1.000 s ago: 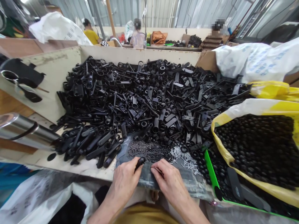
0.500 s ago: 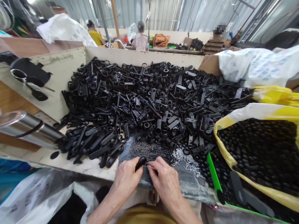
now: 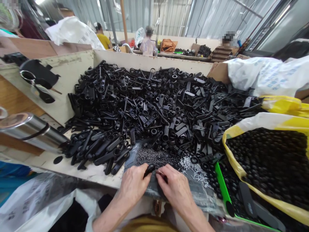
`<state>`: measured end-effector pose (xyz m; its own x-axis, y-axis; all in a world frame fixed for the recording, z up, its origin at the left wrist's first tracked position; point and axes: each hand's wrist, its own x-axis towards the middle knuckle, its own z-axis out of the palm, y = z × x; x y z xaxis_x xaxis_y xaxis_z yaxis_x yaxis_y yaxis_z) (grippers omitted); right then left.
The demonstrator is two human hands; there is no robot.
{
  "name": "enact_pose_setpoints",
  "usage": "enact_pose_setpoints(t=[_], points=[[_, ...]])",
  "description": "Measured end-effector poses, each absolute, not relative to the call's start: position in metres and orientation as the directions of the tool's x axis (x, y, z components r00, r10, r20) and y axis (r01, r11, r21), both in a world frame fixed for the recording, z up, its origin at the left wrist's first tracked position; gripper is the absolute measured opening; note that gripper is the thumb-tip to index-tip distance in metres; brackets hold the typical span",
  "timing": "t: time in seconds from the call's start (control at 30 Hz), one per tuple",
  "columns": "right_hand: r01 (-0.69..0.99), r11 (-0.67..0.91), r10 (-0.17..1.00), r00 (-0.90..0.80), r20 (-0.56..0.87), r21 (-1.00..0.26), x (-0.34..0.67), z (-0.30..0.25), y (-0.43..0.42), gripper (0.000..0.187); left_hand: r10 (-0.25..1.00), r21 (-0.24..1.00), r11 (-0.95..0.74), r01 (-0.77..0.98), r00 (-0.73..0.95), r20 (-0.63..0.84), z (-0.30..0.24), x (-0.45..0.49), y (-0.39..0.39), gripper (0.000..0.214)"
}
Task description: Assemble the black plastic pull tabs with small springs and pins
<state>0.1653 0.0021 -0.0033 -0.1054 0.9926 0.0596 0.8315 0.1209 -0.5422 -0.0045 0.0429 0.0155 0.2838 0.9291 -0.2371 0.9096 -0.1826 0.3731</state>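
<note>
My left hand [image 3: 134,182] is closed round a black plastic part [image 3: 149,169], whose rounded end sticks out past the thumb. Facing it, my right hand [image 3: 175,183] has its thumb and fingertips pinched together close to that part; whatever they hold is too small to make out. Both hands are over a worn dark mat [image 3: 154,188] at the front edge of the bench. Just beyond the fingers lie a heap of tiny dark grey pieces [image 3: 154,156] and, to the right, a scatter of silver pins [image 3: 193,168].
A large pile of black plastic parts [image 3: 145,109] fills the walled bench. Finished-looking black handles [image 3: 106,149] lie at left beside a steel flask [image 3: 31,130]. At right stand a yellow-edged bag [image 3: 235,161] of black pieces and a green tray [image 3: 220,183]. Several people sit behind.
The view has shifted slightly, so everything sits a little further right. My fingertips are slightly further apart, and the right hand is turned in more. The black part stays in my left hand.
</note>
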Motion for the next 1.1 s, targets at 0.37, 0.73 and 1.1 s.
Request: enact_pose_setpoints(t=[0.37, 0.73, 1.1], points=[[0.613, 0.199, 0.977, -0.067, 0.200, -0.765, 0.168, -0.014, -0.001, 0.019, 0.946, 0.415, -0.173, 0.893, 0.269, -0.184, 0.009, -0.008, 0.041, 0.020], [0.589, 0.202, 0.972, -0.019, 0.236, -0.783, 0.183, -0.009, -0.015, 0.022, 0.954, 0.401, -0.197, 0.895, 0.270, -0.132, -0.005, -0.005, 0.035, 0.016], [0.787, 0.238, 0.964, -0.122, 0.234, -0.569, 0.196, -0.022, -0.038, 0.031, 0.929, 0.374, -0.262, 0.890, 0.337, -0.152, 0.005, 0.001, 0.043, 0.019]])
